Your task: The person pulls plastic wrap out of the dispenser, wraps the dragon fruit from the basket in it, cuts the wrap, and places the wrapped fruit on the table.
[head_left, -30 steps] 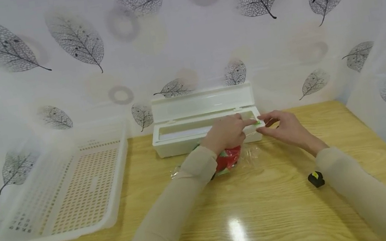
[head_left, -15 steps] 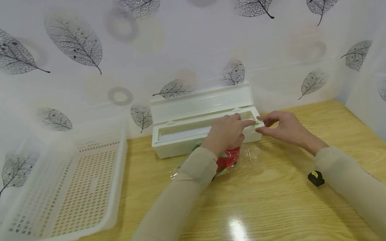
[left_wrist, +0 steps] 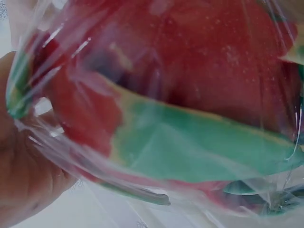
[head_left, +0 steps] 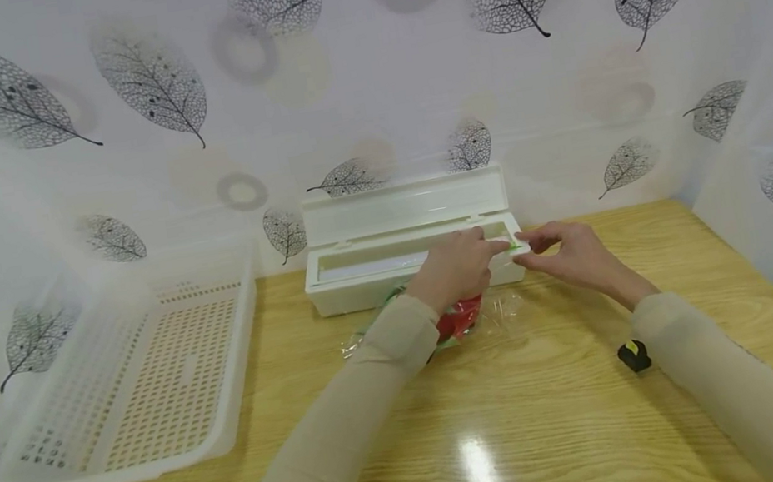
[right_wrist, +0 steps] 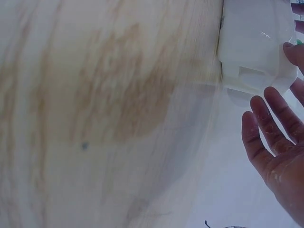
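A long white cling film dispenser (head_left: 349,293) stands at the back of the table, its lid (head_left: 404,209) raised and a white roll (head_left: 375,265) inside. My left hand (head_left: 453,264) reaches over its front, index finger straight on a small green slider (head_left: 513,246) at the right end. Thumb and index finger of my right hand (head_left: 575,257) pinch the dispenser's right end; the other fingers are spread in the right wrist view. Under my left hand and wrist lies a red dragon fruit (head_left: 461,318) with green scales, wrapped in clear film. Film covers the fruit (left_wrist: 190,142) in the left wrist view.
A white slotted plastic basket (head_left: 230,401) stands on the left of the wooden table (head_left: 539,436). A small black and yellow object (head_left: 633,356) lies beside my right sleeve. A leaf-patterned white sheet (head_left: 366,109) hangs close behind the dispenser.
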`<action>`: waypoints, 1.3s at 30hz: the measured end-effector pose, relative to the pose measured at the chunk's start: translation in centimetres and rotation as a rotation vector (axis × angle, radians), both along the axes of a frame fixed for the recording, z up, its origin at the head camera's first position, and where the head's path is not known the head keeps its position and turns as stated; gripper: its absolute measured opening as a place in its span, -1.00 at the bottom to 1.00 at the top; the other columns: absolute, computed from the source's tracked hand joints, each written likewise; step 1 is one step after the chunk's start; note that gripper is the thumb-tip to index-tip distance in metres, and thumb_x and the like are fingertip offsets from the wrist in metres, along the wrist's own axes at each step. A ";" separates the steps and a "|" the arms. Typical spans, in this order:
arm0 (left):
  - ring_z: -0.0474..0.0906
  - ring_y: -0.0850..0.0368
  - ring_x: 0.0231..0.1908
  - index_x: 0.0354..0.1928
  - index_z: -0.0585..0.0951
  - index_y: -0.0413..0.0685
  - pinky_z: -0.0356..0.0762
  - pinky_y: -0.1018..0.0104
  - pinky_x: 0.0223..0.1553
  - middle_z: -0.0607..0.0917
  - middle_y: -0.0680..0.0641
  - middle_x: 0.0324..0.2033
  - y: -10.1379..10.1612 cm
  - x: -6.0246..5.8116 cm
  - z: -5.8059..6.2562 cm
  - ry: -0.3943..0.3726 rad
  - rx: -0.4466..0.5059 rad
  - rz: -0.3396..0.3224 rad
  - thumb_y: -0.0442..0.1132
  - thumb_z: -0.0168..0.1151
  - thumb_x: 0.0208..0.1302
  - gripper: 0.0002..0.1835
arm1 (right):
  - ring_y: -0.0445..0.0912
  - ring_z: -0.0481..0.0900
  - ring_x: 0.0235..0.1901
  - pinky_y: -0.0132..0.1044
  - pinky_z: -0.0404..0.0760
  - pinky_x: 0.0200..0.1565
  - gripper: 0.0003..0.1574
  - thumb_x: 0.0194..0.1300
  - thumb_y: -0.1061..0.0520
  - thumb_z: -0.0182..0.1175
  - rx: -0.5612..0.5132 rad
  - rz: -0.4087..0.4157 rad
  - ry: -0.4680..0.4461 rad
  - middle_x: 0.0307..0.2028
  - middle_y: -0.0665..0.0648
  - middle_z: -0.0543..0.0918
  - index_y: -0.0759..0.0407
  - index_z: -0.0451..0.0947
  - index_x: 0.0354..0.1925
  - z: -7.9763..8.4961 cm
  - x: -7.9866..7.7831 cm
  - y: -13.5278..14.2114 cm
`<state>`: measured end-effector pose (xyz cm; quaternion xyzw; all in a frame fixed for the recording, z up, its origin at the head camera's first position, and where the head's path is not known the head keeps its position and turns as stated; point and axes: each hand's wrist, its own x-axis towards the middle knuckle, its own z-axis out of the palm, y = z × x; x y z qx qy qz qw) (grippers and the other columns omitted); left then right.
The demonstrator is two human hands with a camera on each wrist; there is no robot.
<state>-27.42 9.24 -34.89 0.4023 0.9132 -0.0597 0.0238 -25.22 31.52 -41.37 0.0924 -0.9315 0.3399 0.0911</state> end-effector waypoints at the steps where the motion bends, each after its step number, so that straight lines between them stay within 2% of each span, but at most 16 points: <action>1: 0.61 0.12 -0.04 0.53 0.32 0.37 0.71 0.29 -0.09 0.61 -0.01 0.13 0.0 0.0 0.0 -0.005 0.002 0.001 -0.14 0.09 0.51 -0.41 | 0.11 0.72 -0.09 -0.08 0.62 -0.06 -0.46 0.31 -0.06 0.41 0.000 0.001 -0.001 -0.15 0.22 0.79 0.15 0.66 0.18 0.0 0.0 0.0; 6: 0.61 0.11 -0.04 0.51 0.36 0.28 0.70 0.32 -0.05 0.62 -0.06 0.13 -0.1 -0.1 -0.1 -0.029 0.039 -0.019 -0.21 0.09 0.50 -0.42 | 0.12 0.72 -0.07 -0.03 0.62 -0.02 -0.44 0.32 -0.06 0.40 0.001 -0.001 -0.009 -0.13 0.22 0.79 0.15 0.65 0.19 0.0 0.0 0.0; 12: 0.59 0.12 -0.08 0.49 0.40 0.18 0.67 0.36 -0.07 0.64 -0.09 0.10 -0.3 0.0 0.1 -0.055 0.069 -0.040 -0.27 0.08 0.48 -0.43 | 0.08 0.72 -0.09 -0.08 0.63 -0.04 -0.45 0.30 -0.05 0.42 -0.017 -0.005 -0.009 -0.15 0.20 0.80 0.14 0.66 0.18 0.0 -0.2 0.0; 26: 0.58 0.14 -0.08 0.46 0.45 0.05 0.62 0.41 -0.04 0.69 -0.08 0.06 -0.7 0.2 0.4 -0.010 0.053 -0.091 -0.29 0.06 0.49 -0.48 | 0.07 0.72 -0.10 -0.14 0.60 -0.08 -0.46 0.29 -0.05 0.43 -0.020 -0.008 -0.006 -0.17 0.19 0.79 0.15 0.68 0.16 -0.2 -0.2 0.0; 34: 0.59 0.14 -0.06 0.44 0.47 0.03 0.61 0.40 -0.02 0.71 -0.07 0.03 -0.7 0.0 0.4 0.016 0.035 -0.115 -0.32 0.04 0.48 -0.49 | 0.05 0.71 -0.08 -0.25 0.57 -0.13 -0.46 0.29 -0.06 0.42 -0.020 -0.016 -0.011 -0.15 0.18 0.78 0.13 0.67 0.17 -0.2 -0.1 0.1; 39: 0.60 0.13 -0.03 0.43 0.48 0.02 0.61 0.40 0.01 0.71 -0.08 0.05 -0.7 0.0 0.4 0.015 0.030 -0.120 -0.31 0.05 0.49 -0.50 | 0.07 0.70 -0.07 -0.21 0.57 -0.10 -0.44 0.30 -0.08 0.42 -0.026 -0.018 -0.024 -0.14 0.19 0.78 0.13 0.67 0.18 -0.1 -0.1 0.1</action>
